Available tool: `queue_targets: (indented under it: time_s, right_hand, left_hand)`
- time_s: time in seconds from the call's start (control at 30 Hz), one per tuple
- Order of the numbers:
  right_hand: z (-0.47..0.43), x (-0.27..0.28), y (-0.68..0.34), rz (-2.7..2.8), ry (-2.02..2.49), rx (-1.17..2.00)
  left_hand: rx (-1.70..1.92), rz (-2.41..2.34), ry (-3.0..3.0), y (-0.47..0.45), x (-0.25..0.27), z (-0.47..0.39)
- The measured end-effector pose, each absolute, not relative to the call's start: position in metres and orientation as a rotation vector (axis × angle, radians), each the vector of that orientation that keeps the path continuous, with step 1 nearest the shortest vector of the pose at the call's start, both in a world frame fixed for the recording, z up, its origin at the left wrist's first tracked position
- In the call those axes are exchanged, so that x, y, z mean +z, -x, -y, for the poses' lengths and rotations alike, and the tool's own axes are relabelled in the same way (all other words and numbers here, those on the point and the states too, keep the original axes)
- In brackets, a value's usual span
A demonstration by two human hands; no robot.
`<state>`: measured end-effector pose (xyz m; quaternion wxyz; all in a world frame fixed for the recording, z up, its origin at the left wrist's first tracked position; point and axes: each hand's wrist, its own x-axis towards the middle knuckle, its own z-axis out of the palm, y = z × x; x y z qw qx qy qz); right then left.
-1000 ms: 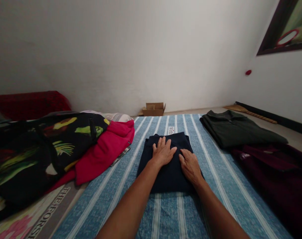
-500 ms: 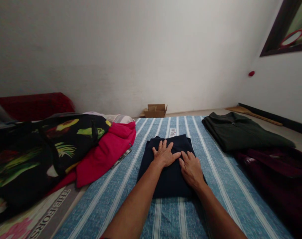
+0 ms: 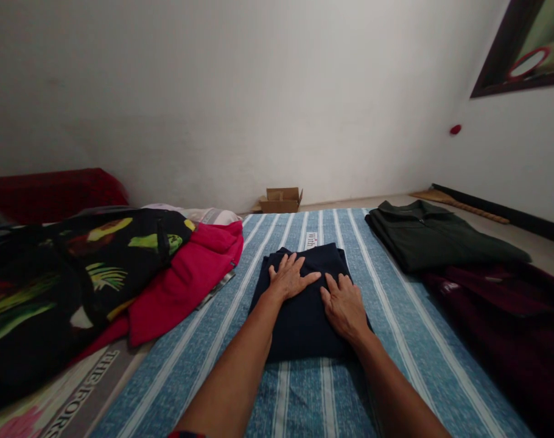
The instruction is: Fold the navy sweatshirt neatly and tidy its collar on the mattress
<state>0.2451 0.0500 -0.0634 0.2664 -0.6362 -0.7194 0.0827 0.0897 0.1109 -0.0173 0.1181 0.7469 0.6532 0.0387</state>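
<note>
A dark navy garment [image 3: 304, 331], folded into a rough rectangle, lies on the blue striped bedsheet [image 3: 234, 359]. My left hand [image 3: 288, 278] rests flat on its upper left part, fingers spread and thumb pointing right. On the upper right part lies my right hand [image 3: 345, 304], palm down with its fingers slightly apart. Both hands touch the cloth from above, and neither grips it. The garment's layers show at its far edge, just below a printed label [image 3: 312, 238] on the sheet.
To the left are a black patterned garment [image 3: 30, 292] and a bright pink one [image 3: 181, 286]. On the right, a folded dark green garment [image 3: 445, 237] sits beside a maroon one [image 3: 500, 328]. Past the bed, a cardboard box [image 3: 281, 202] stands near the wall.
The view has shifted slightly, so everything sits a little further left. My right hand has moved marginally away from the left on the navy garment; both stay flat on it.
</note>
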Motion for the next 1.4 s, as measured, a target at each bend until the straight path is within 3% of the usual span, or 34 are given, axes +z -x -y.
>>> queue_targets:
  time_s: [0.17, 0.4, 0.67, 0.93, 1.17, 1.4]
  right_hand:
    - [-0.05, -0.057, -0.245, 2.027, 1.82, 0.247]
    - [-0.048, -0.052, -0.246, 2.036, 1.847, 0.244]
    - [-0.048, -0.053, -0.247, 1.997, 1.793, 0.193]
    - [-0.039, -0.032, -0.25, 2.006, 1.811, 0.111]
    - [0.0, 0.016, -0.234, 2.44, 1.406, 0.205]
    - [0.036, -0.01, -0.197, 2.538, 1.539, 0.01]
  left_hand:
    - [0.198, -1.892, -2.155, -0.089, -0.016, -0.109]
    - [0.611, -2.032, -2.057, -0.046, -0.015, -0.071]
    - [1.077, -1.977, -1.287, -0.013, -0.016, -0.011]
    - [1.01, -1.845, -0.934, -0.018, -0.006, 0.014]
    - [1.098, -1.577, -0.839, -0.021, -0.015, 0.013]
    - [1.226, -1.366, -0.583, -0.029, -0.006, 0.013]
